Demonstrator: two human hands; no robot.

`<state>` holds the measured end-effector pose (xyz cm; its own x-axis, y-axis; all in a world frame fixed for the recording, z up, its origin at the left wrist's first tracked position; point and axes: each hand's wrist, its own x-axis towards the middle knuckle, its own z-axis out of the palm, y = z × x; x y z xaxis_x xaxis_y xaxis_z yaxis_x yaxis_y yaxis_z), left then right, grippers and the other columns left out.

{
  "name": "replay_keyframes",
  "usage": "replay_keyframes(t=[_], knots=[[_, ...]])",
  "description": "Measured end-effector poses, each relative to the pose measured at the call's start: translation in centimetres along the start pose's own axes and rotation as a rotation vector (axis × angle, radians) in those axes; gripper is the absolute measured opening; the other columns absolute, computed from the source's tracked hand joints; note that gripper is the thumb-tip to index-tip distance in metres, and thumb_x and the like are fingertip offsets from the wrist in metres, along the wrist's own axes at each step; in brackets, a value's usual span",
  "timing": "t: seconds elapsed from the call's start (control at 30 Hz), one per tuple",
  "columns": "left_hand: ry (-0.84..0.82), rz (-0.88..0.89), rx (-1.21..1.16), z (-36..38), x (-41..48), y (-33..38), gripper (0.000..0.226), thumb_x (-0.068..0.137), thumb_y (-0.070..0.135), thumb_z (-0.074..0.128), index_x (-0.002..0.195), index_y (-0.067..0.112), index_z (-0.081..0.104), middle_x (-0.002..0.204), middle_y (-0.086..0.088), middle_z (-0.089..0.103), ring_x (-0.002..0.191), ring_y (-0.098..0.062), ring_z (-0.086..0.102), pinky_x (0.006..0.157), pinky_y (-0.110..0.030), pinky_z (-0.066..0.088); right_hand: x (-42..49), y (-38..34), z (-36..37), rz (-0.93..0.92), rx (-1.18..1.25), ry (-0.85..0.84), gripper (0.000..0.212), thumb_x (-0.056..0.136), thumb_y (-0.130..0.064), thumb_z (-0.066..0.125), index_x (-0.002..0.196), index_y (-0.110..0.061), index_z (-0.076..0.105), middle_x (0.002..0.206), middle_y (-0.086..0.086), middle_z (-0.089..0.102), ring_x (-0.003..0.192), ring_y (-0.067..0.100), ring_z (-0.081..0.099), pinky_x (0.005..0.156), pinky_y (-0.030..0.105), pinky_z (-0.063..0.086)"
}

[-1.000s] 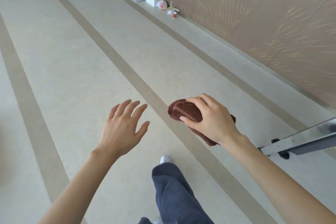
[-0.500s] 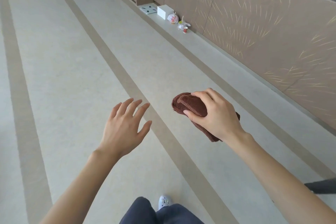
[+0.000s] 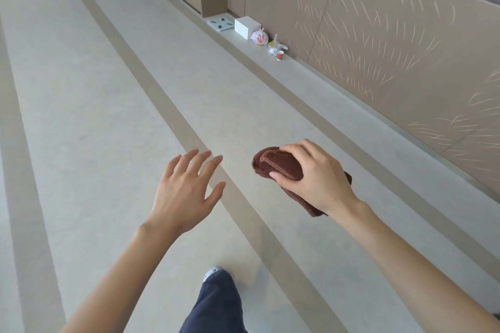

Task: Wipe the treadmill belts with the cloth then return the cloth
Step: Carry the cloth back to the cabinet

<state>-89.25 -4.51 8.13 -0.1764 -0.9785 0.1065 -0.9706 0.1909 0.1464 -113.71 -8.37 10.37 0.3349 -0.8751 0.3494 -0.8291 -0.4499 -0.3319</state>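
Note:
A folded brown cloth (image 3: 276, 165) hangs in the air over the pale floor, right of centre. My right hand (image 3: 315, 178) grips it from above, fingers and thumb curled round the fold. My left hand (image 3: 186, 192) is held out beside it, about a hand's width to the left, fingers spread and holding nothing. No treadmill belt shows in this view.
Pale floor (image 3: 108, 116) with tan stripes runs ahead. A tan panelled wall (image 3: 378, 48) stands on the right. By its base lie a white box (image 3: 245, 27), a flat white scale (image 3: 220, 23), a small bag (image 3: 260, 37) and a red cup (image 3: 280, 56). My leg and shoe (image 3: 213, 273) are below.
The view has moved forward along the floor. The grey treadmill part at the right edge has left the frame, and the items by the wall have come closer. Both hands keep their pose.

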Motion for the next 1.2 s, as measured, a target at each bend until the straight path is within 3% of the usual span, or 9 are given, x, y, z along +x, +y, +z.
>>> replay_keyframes(t=[0.23,0.43,0.7,1.2], knots=[[0.012,0.045,0.023,-1.8,8.4,-8.2,0.057,0.089,0.048,0.03,0.131,0.018,0.054,0.131,-0.006,0.056,0.125,-0.03,0.048,0.102,-0.045,0.037,10.9,-2.3,4.0,0.02,0.018,0.074,0.042,0.074,-0.039,0.076,0.106,-0.016,0.065,0.097,-0.001,0.062,0.09,0.02,0.062,0.065,0.029,0.049],[0.001,0.051,-0.01,-0.7,13.2,-12.2,0.056,0.089,0.045,0.032,0.132,0.017,0.053,0.132,-0.008,0.055,0.123,-0.031,0.05,0.101,-0.046,0.039,16.4,-1.9,7.4,0.023,0.032,0.033,0.041,0.075,-0.039,0.076,0.107,-0.016,0.065,0.098,-0.002,0.062,0.091,0.019,0.061,0.067,0.029,0.049],[-0.021,0.038,-0.011,1.8,22.2,-15.5,0.055,0.09,0.045,0.032,0.134,0.018,0.051,0.135,-0.008,0.053,0.123,-0.031,0.05,0.102,-0.046,0.039,24.3,2.6,11.7,0.017,0.026,-0.019,0.042,0.074,-0.04,0.076,0.106,-0.015,0.066,0.095,0.001,0.062,0.087,0.022,0.062,0.063,0.032,0.052],[0.051,-0.022,-0.002,1.3,46.4,-19.6,0.055,0.09,0.044,0.032,0.134,0.017,0.051,0.136,-0.008,0.052,0.126,-0.031,0.047,0.101,-0.047,0.038,48.6,13.0,14.6,-0.092,0.069,0.029,0.041,0.075,-0.04,0.075,0.106,-0.015,0.066,0.094,0.0,0.062,0.086,0.02,0.062,0.063,0.029,0.051]])
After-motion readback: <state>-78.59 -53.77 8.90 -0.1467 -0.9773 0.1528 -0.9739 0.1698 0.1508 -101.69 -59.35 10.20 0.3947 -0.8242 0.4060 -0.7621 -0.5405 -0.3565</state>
